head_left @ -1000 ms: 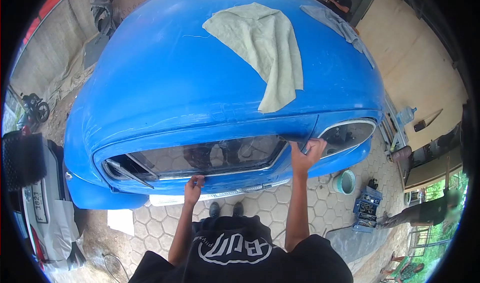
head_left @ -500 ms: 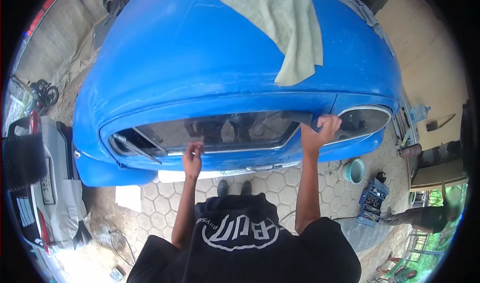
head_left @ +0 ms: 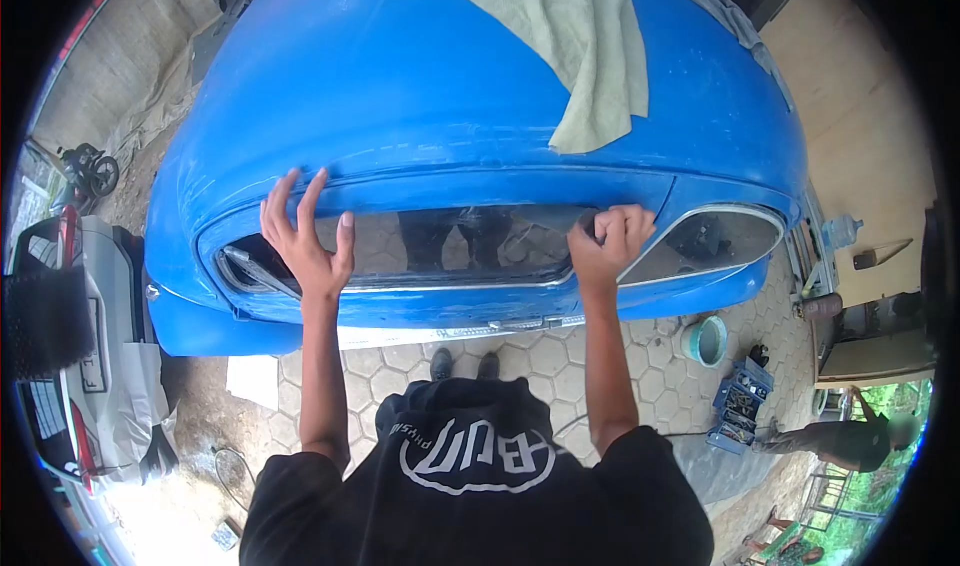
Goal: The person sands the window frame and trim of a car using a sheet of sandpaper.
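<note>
A blue car (head_left: 400, 86) fills the view ahead, with a long side window (head_left: 450, 251) framed in bright trim. My left hand (head_left: 308, 241) is over the window's left part, fingers spread and pointing up toward the roof edge. It holds nothing; whether its fingertips touch the car I cannot tell. At the window's right end my right hand (head_left: 610, 241) is closed, its fingers curled on the edge of a dark thin film (head_left: 568, 218) that lifts at the upper right corner. The fingers hide part of that corner. Farther right is a smaller rounded window (head_left: 715, 241).
A pale green cloth (head_left: 590, 66) drapes over the roof. On the paved floor (head_left: 370, 376) stand a greenish bucket (head_left: 705, 341) and a blue toolbox (head_left: 741, 404). A light-coloured vehicle (head_left: 100, 326) is at left. Another person (head_left: 850, 441) stands at lower right.
My left hand has moved left and up from the window's lower edge, and its fingers have spread. My right hand has shifted slightly left, staying closed at the film's corner.
</note>
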A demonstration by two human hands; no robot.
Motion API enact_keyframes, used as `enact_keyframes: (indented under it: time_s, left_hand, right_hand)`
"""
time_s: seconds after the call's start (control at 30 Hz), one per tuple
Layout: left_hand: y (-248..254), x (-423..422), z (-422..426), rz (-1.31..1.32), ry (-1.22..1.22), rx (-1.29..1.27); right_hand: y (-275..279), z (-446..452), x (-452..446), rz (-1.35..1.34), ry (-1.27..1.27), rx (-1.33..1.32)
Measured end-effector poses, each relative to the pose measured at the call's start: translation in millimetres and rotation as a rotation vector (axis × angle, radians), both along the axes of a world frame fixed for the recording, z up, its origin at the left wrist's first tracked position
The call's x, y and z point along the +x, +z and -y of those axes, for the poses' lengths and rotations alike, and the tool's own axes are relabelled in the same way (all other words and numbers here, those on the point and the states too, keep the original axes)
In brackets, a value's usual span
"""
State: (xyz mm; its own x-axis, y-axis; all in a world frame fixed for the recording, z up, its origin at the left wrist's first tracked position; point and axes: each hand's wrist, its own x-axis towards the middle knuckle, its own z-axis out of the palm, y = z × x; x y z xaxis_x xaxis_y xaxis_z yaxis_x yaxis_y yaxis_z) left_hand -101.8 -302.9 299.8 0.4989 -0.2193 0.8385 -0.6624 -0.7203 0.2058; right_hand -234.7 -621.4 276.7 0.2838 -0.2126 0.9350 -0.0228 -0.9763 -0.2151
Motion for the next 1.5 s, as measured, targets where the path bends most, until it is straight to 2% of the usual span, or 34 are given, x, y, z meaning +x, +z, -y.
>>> enact_keyframes:
  time_s: [0.2, 0.33, 0.43, 0.53, 0.73, 0.8, 0.87, 0.93, 1.17, 1.33, 1.37, 1.47, 1.5]
  left_hand:
    - [-18, 15, 8, 0.059, 0.024, -0.119]
    - [-29, 20, 16, 0.089, 0.018, -0.212]
    - [-33, 26, 15, 0.101, 0.014, -0.213]
    - [-37, 27, 10, 0.124, 0.027, -0.183]
    - [-34, 25, 13, 0.063, -0.021, -0.235]
    - [-30, 23, 15, 0.078, 0.001, -0.235]
    - [-34, 26, 22, 0.092, 0.005, -0.296]
    - [-39, 36, 31, 0.205, 0.010, -0.352]
    - [-42, 38, 28, 0.207, 0.033, -0.304]
    - [-37, 29, 13, 0.135, -0.021, -0.208]
    - [-35, 27, 9, 0.136, 0.011, -0.141]
    - [-34, 24, 12, 0.110, 0.023, -0.164]
    - [-34, 24, 13, 0.116, 0.023, -0.169]
  right_hand:
    - [7, 24, -18, -0.010, -0.121, -0.032]
    - [9, -2, 8, -0.025, 0.096, -0.113]
    - [6, -34, 26, -0.059, 0.120, -0.099]
    - [10, -18, 10, -0.043, 0.017, -0.125]
    - [2, -8, -3, -0.022, 0.030, 0.033]
    - [6, -11, 2, -0.006, 0.042, 0.025]
    - [24, -36, 26, 0.073, 0.148, -0.092]
    - [51, -50, 50, 0.148, 0.120, -0.138]
    - [54, -38, 52, 0.043, 0.155, -0.149]
    - [37, -5, 17, 0.114, -0.023, 0.015]
    - [30, -9, 20, 0.119, -0.009, 0.076]
    - [37, -55, 41, 0.050, 0.148, 0.043]
    - [36, -64, 43, 0.061, 0.127, 0.020]
